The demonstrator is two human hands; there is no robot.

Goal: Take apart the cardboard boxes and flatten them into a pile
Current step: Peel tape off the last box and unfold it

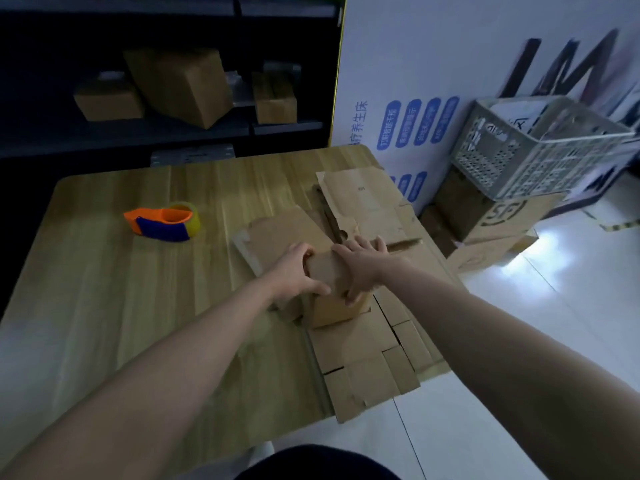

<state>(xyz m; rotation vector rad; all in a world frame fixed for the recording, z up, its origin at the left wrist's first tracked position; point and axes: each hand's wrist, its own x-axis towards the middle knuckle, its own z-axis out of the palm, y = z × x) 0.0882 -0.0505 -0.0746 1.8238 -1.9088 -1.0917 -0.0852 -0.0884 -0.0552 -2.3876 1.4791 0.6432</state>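
A small cardboard box [334, 311] stood partly upright on the pile of flattened cardboard [363, 351] along the right edge of the tabletop [138, 306], about midway between its far and near corners. Both hands were on it. The left hand [294, 271] had its fingers curled over the box's top left edge, with the thumb on the near face. The right hand [360, 268] lay across the top with fingers spread and hooked down the right side, gripping it.

Several sheets already lay flat in the pile, reaching from the far right corner to past the near edge, so a good share of the work looked done. This box was not yet flat. At least three intact boxes [180, 84] sat on the dark shelf behind the tabletop, so more probably remained. A tape dispenser [162, 221] rested towards the left edge, well apart from the pile.
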